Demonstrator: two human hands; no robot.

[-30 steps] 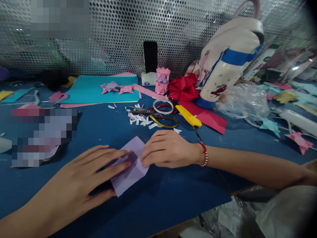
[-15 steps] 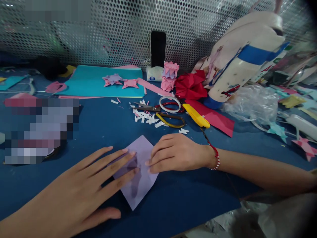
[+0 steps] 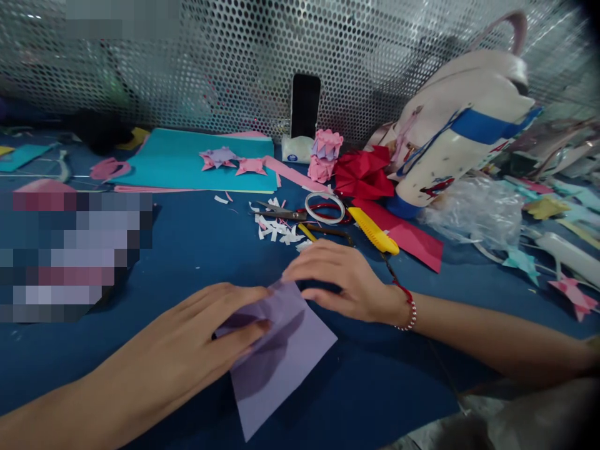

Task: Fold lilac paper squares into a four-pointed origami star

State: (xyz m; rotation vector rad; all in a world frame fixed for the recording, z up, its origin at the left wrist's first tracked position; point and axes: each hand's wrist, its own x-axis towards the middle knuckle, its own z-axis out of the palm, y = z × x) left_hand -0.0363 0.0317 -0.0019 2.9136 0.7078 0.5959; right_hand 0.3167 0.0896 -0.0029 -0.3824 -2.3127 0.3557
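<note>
Purple paper (image 3: 290,350), one sheet, two hands (image 3: 187,331)

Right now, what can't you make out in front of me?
All in the head view:
- Underside of the purple paper: hidden by its upper face and the left hand.
- Part of the scissors' yellow handle: behind the right hand.
- Part of the bag: behind the bottle.
- Print on the white packet: too small.
- Object at far left: pixelated.

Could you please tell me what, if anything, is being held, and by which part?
Purple paper: the left hand holds its left side; fingertips of the right hand are at its top corner; whether they grip it is unclear.
</note>
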